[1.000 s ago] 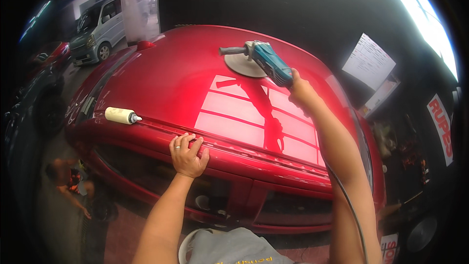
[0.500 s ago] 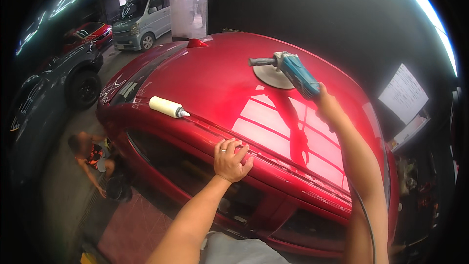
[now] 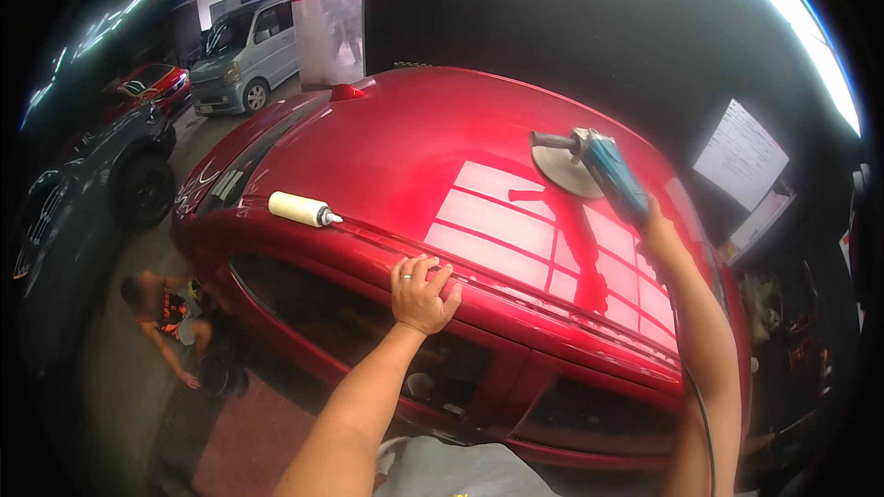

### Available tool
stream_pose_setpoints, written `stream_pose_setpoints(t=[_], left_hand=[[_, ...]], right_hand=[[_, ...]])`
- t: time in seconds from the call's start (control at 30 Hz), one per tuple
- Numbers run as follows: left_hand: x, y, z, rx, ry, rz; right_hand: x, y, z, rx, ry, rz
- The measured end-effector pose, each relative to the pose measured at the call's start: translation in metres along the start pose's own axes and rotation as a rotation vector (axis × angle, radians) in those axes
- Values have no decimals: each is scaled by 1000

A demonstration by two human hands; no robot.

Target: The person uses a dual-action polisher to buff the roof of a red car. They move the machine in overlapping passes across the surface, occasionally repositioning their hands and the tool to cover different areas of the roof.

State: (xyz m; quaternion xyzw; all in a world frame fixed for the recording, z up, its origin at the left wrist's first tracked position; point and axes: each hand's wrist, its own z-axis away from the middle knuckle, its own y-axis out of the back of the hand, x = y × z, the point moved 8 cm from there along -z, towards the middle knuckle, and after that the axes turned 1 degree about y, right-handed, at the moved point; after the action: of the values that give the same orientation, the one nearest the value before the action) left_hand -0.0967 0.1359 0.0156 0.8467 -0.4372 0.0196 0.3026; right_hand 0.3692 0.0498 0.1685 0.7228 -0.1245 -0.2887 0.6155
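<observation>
My right hand is closed around the rear of a teal power polisher with a grey head and a dark side handle. Its wide, pale round pad lies against the glossy red car roof, toward the far right side. A cord trails from the tool along my right forearm. My left hand, with a ring on one finger, rests on the near roof edge, fingers spread and holding nothing. Beyond it to the left, a cream squeeze bottle with a pointed nozzle lies on its side near the roof rail.
A person crouches low at the left, by a black round object. A dark vehicle and a silver van stand farther left. A dark wall rises behind the car, with white sheets on the right.
The polisher has slid right and slightly nearer across the roof, with my right hand on it. My left hand stays on the roof edge. The whole view has shifted a little.
</observation>
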Motion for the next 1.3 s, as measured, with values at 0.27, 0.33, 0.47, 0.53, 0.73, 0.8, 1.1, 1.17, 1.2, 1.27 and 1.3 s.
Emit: stream_pose_setpoints(t=[0.27,0.33,0.47,0.53,0.73,0.8,1.1,1.17,1.2,1.27,1.3], left_hand=[[1,-1,-1,-26,-7,-45],[-2,-2,2,-6,-4,-36],[3,-6,2,-15,-13,-4],[0,-6,4,-9,-15,-11],[2,-3,2,-10,-14,2],[1,-3,2,-8,-11,5],[1,3,-1,5,7,11],[2,1,-1,7,7,17],[-2,-1,2,8,11,15],[-1,-1,1,-2,14,31],[-1,-2,1,-5,22,40]], right_hand=[[114,15,56,41,-137,-61],[132,19,70,60,-164,-53],[170,22,84,86,-186,0],[162,22,87,80,-183,-4],[109,12,76,53,-95,-2],[75,8,69,32,-64,-9],[-82,-12,20,-51,102,74],[-96,-21,4,-73,134,40],[-116,-23,5,-82,135,43],[-141,-21,6,-65,159,80],[-150,-23,3,-71,169,77]])
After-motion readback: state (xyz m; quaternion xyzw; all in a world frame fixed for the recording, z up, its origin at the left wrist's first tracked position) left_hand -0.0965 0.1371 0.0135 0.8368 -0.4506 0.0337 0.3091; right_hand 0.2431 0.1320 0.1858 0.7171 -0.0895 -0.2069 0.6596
